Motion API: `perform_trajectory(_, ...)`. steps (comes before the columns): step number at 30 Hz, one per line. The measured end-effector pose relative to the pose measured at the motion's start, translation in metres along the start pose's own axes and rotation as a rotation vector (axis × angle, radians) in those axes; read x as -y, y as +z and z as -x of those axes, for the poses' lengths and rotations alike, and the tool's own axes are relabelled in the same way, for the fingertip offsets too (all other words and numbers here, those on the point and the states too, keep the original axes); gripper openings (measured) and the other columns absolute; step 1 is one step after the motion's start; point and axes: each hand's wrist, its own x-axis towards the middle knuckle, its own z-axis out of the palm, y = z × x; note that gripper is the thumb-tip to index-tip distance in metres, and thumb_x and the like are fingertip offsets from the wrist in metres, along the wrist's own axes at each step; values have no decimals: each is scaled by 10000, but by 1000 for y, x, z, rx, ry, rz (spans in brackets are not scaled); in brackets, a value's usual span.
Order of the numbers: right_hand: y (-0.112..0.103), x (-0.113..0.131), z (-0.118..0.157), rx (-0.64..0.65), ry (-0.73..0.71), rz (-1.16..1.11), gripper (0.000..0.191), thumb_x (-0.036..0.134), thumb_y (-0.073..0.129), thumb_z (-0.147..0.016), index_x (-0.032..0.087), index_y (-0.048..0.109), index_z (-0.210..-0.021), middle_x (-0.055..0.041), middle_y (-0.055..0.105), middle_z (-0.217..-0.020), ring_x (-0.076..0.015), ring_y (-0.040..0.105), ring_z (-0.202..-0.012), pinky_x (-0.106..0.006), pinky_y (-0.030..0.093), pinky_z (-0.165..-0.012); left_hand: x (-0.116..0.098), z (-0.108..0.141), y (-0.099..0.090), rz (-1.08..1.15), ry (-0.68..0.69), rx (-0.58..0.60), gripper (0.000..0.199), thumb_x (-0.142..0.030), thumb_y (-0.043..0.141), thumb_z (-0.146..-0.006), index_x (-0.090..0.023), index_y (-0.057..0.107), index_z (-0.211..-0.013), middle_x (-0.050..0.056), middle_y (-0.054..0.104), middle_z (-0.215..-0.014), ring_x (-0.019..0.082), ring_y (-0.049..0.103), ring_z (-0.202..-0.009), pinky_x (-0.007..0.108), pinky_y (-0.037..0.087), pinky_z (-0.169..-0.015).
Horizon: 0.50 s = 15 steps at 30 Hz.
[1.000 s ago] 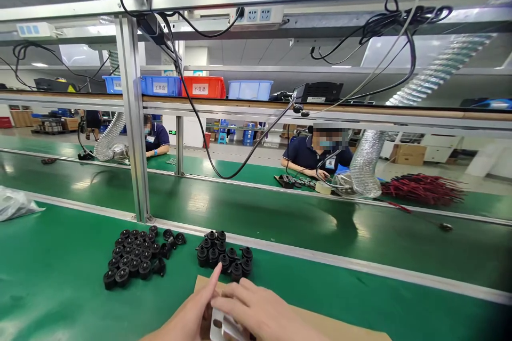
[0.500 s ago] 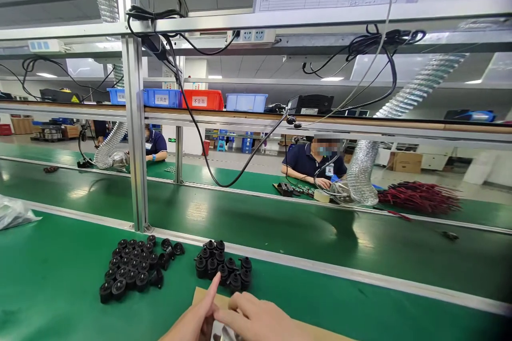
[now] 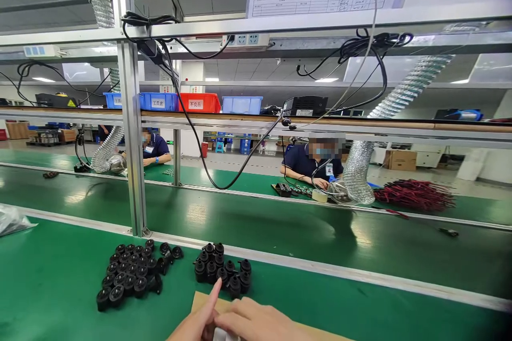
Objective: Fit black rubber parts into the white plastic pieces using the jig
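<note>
At the bottom of the head view, my left hand (image 3: 198, 321) points one digit up, while its other fingers curl in and are partly hidden. My right hand (image 3: 258, 321) is bent over towards it, fingertips meeting the left hand. A small whitish piece (image 3: 221, 334) shows between them, cut off by the frame edge; its kind I cannot make out. Under the hands lies a brown cardboard sheet (image 3: 199, 301). Just beyond are several black round parts with narrow tops (image 3: 234, 283). Further left sits a bigger group of black cup-like parts (image 3: 128, 280).
A metal post (image 3: 134, 170) rises from the bench edge, with a rail (image 3: 320, 272) along the back. Beyond runs a green belt (image 3: 260, 229). A black cable (image 3: 216, 186) hangs in front. Two people (image 3: 296, 160) work across. A plastic bag (image 3: 14, 219) lies far left.
The view has shifted slightly. My hands stay together; the right fingers have closed in a little, and the shiny bit seen between the hands now looks whitish.
</note>
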Motion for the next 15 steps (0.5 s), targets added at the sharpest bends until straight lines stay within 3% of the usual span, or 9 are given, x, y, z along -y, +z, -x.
perform_trajectory(2, -1, -1, 2, -14, -65, -69, 270, 473, 641, -1049, 403, 639, -1309, 12, 711, -1168, -204, 634, -905, -277, 375, -675, 4, -1, 2, -22, -2, 8, 1176, -444, 851, -796, -291, 134, -1716, 37, 710, -990, 229, 626, -863, 334, 530, -870)
perform_trajectory(5, -3, 3, 1, -17, 96, 63, 189, 373, 734, -989, 308, 701, -1164, 1, 712, -958, -209, 621, -791, -297, 330, -622, 10, -2, 5, -70, -14, 7, 1150, -453, 839, -816, -298, 139, -1716, 43, 715, -1058, 218, 610, -887, 306, 510, -873)
perform_trajectory(7, -6, 8, 1, -14, 119, 105, 317, 415, 747, -988, 297, 667, -1271, -15, 717, -963, -228, 632, -796, -306, 321, -607, 11, -2, 6, -85, -13, -16, 1185, -464, 853, -799, -288, 125, -1717, 40, 703, -1024, 223, 606, -885, 307, 503, -866)
perform_trajectory(10, -8, 9, 3, -35, -44, 8, 374, 545, 640, -1058, 405, 576, -1399, 2, 712, -1185, -214, 659, -902, -295, 367, -652, 7, 0, 5, -84, 6, -17, 1215, -472, 862, -781, -271, 114, -1718, 27, 679, -964, 217, 596, -851, 309, 498, -854)
perform_trajectory(14, 9, -4, -1, -111, 55, 243, 149, 340, 739, -991, 277, 687, -1115, -6, 688, -872, -203, 617, -716, -316, 267, -570, -8, 6, 0, -41, -1, 27, 1062, -434, 807, -849, -334, 187, -1706, 38, 707, -1046, 229, 622, -882, 321, 500, -863)
perform_trajectory(15, 16, -8, -2, -125, 50, 291, 159, 307, 758, -967, 261, 685, -1100, -13, 692, -871, -210, 619, -723, -319, 264, -569, -11, 7, -1, -36, -8, 23, 1029, -430, 798, -861, -343, 210, -1701, 40, 712, -1041, 240, 630, -894, 332, 505, -869)
